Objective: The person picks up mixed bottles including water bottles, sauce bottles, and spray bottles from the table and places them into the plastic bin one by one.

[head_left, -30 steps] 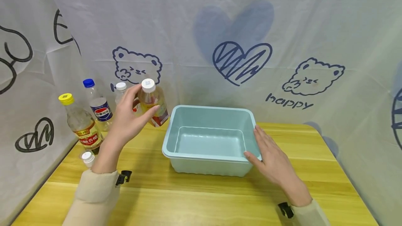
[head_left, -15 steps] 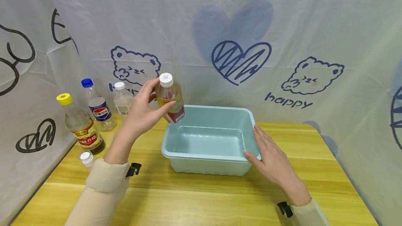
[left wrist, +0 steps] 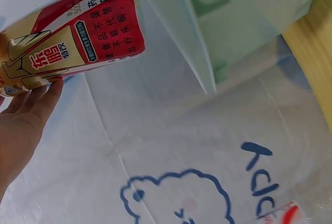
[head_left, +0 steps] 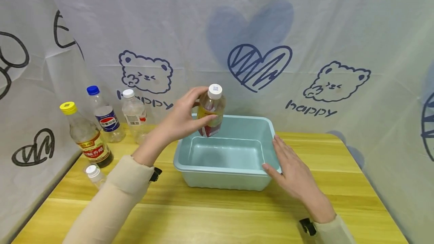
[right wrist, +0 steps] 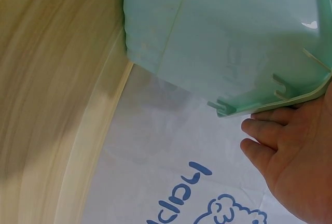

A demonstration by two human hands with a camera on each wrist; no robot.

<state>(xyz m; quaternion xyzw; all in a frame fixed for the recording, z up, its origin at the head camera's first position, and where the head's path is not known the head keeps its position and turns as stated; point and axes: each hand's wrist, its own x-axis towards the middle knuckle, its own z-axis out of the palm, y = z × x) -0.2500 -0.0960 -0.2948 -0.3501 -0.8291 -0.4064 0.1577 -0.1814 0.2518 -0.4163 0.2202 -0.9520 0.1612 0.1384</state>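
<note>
Bottle held near blue bin, dark liquid in yellow-capped bottle

Bare table in front of the tub, between the sleeves, leaves room for a hand. Four bottles crowd the tub's left; the left hand and its drink bottle obstruct the back left, the right hand the right rim.

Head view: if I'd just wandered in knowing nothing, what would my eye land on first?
Probably the pale blue-green tub in the middle of the wooden table, with the right hand at its right rim. Next, the white-capped bottle in the left hand, seen against the tub's left part. Then the bright yellow cap and blue cap at far left.
</note>
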